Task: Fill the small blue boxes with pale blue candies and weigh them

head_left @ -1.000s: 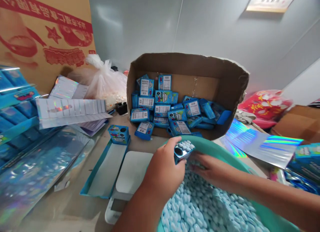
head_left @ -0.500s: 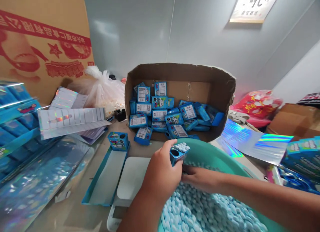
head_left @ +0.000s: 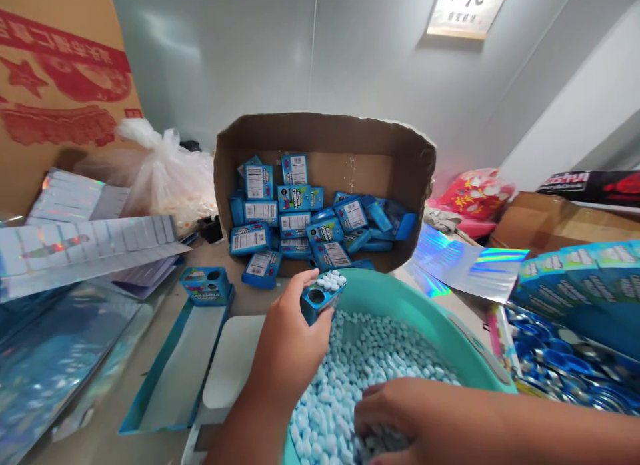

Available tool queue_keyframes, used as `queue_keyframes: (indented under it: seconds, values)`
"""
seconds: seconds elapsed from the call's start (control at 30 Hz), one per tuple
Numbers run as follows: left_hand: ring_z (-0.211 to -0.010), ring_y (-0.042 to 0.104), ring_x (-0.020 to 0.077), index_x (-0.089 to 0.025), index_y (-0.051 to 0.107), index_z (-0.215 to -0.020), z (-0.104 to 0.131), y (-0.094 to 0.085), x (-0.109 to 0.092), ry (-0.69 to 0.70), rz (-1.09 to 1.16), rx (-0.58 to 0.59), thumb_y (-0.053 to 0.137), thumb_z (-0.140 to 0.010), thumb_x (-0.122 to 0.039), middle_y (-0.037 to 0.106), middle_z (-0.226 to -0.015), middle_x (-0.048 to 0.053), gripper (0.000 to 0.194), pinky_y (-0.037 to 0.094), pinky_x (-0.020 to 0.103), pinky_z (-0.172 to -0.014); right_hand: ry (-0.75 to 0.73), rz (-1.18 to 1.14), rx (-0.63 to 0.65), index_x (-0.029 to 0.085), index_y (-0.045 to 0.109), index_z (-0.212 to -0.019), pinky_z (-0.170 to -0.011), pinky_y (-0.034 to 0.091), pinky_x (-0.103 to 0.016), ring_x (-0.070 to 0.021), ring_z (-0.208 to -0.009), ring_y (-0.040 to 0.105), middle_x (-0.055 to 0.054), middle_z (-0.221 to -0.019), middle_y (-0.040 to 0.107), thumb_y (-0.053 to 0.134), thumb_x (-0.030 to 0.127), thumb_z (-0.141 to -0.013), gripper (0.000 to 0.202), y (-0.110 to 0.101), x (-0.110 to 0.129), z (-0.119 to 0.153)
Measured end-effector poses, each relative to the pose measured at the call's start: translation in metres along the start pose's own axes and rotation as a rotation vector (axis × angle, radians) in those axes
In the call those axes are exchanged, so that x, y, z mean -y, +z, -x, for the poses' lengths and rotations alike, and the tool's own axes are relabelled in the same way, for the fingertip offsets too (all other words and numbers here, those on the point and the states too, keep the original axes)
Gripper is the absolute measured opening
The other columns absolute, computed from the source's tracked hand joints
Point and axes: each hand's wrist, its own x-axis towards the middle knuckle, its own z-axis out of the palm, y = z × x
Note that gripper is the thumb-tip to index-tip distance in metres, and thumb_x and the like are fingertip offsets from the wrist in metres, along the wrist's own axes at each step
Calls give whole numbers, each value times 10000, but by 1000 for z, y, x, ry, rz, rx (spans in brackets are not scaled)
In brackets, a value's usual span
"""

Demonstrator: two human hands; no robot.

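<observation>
My left hand (head_left: 295, 338) is closed around a small blue candy box (head_left: 320, 301), held tilted above the rim of a green tub (head_left: 445, 318). White candies fill the box's open top, beside a round dark hole. Loose pale-blue candies (head_left: 370, 345) lie deep in the tub. Over their near part, my right hand (head_left: 400, 415) reaches down with bent fingers. Its thumb stands apart from them, with candies showing in the gap; the fingertips are partly hidden. Left of the tub, another blue candy box (head_left: 206, 286) stands at the far end of a long blue tray (head_left: 175, 371).
A cardboard box (head_left: 325, 135) on its side holds several blue candy boxes. A white scale (head_left: 235, 361) sits beside the tub. Printed sheets (head_left: 90, 248) and a tied plastic bag (head_left: 160, 171) lie left; blue ring-like pieces (head_left: 560, 358) fill a container at right.
My right hand has moved from beside the candy box toward the near side of the tub. The left hand still holds the box. The whole view has shifted to the right.
</observation>
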Motion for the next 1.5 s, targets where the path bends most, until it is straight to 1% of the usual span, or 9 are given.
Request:
queue_keyframes:
  seconds: [0.2,0.3,0.5,0.67,0.9,1.1,1.2,1.3,1.5]
  values:
    - [-1172,644,244,-299,605,-1278,0,0,-2,23,-7,-1,703,-812,-167,695,-1260,37,495,495,398,-1008,44,124,-198,252,697,-1190,-853,568,-497,-358,-999,690,-146,-1223,675,652,474,-854,405,3,2,5]
    - [-1173,643,244,-298,606,-1273,1,0,-2,34,-9,-6,703,-814,-173,695,-1261,38,486,493,398,-1010,-108,263,-273,236,585,-1401,-926,560,-554,-434,-1197,622,-215,-1440,559,636,493,-891,574,22,-9,3]
    - [-1163,646,234,-332,601,-1270,4,2,-2,48,-31,-7,698,-825,-188,703,-1243,11,478,505,393,-990,-366,414,-242,308,421,-1534,-1030,500,-592,-423,-1376,460,-162,-1548,414,467,392,-1018,525,59,-30,-10]
    - [-1170,641,235,-329,594,-1281,6,2,-1,53,-40,-4,703,-823,-186,695,-1256,12,493,506,389,-994,-240,402,-234,216,393,-1550,-1116,372,-662,-434,-1415,408,-217,-1582,361,590,321,-900,687,49,-33,-27]
    - [-1146,661,227,-310,586,-1284,6,-1,-5,112,-13,-74,694,-848,-203,709,-1245,15,461,521,371,-972,-195,503,-418,115,554,-1417,-1148,300,-651,-433,-1401,421,-278,-1502,461,498,245,-932,506,20,-75,-74]
    - [-1136,669,247,-300,594,-1287,9,-3,-7,153,-7,-104,689,-848,-188,712,-1239,24,463,536,381,-970,-184,327,-552,190,608,-1371,-1143,364,-504,-335,-1311,515,-152,-1372,595,379,254,-1016,427,10,-46,-66]
    - [-1144,669,234,-333,574,-1328,12,-3,-8,178,28,-94,674,-859,-181,703,-1254,6,504,527,369,-1005,-179,240,-489,227,523,-1455,-1146,334,-602,-361,-1355,470,-174,-1478,516,452,361,-1005,475,29,-18,-52]
    - [-1165,658,210,-372,458,-1443,13,-2,-9,167,102,-94,670,-870,-179,670,-1315,1,641,499,362,-1053,-283,164,-254,202,354,-1568,-1185,218,-664,-399,-1469,322,-193,-1607,347,516,547,-958,719,47,-5,-40]
    - [-1148,662,210,-411,373,-1501,12,0,-9,105,103,-100,672,-873,-190,667,-1303,5,730,524,357,-1006,-290,311,-259,165,244,-1604,-1217,66,-663,-393,-1512,218,-185,-1636,259,501,509,-960,774,49,-34,-53]
